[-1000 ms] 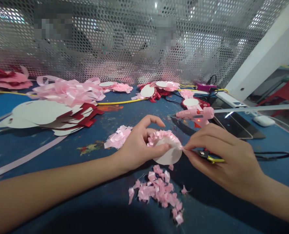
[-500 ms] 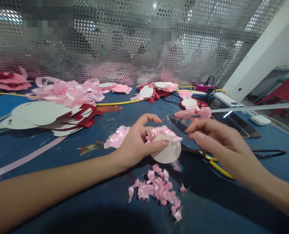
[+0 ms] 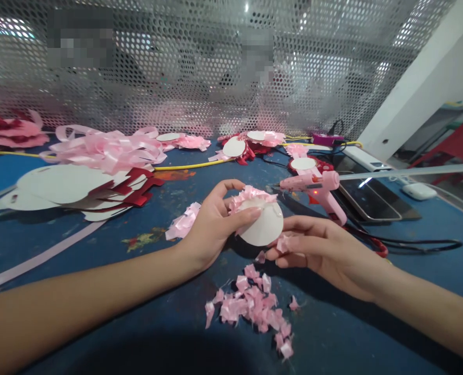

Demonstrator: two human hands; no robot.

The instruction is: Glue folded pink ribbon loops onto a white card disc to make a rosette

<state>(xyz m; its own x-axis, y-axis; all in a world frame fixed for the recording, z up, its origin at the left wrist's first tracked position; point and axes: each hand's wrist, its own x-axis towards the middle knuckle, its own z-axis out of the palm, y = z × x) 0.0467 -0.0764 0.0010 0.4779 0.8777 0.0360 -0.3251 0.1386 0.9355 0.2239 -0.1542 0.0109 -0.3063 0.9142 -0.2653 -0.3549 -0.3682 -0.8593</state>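
Note:
My left hand is closed on a round white disc, thumb across its face. Gathered pink ribbon runs along the disc's upper edge. Close to the disc's lower right edge, my right hand pinches a small piece of pink ribbon. Below both hands lie several cut pink ribbon scraps on the blue table. Another bunch of pink ribbon rests behind my left wrist. A pink glue gun with a long glue stick lies beyond my right hand, its small light lit.
Stacked white cut-outs and looped pink ribbon occupy the left. Red and pink rosettes with white discs line the back by a perforated metal screen. At right are a phone, a white mouse and cables.
My right hand has moved left and down to the disc, now pinching a ribbon piece. The left hand has tilted the disc up slightly. The yellow-handled scissors are now mostly hidden.

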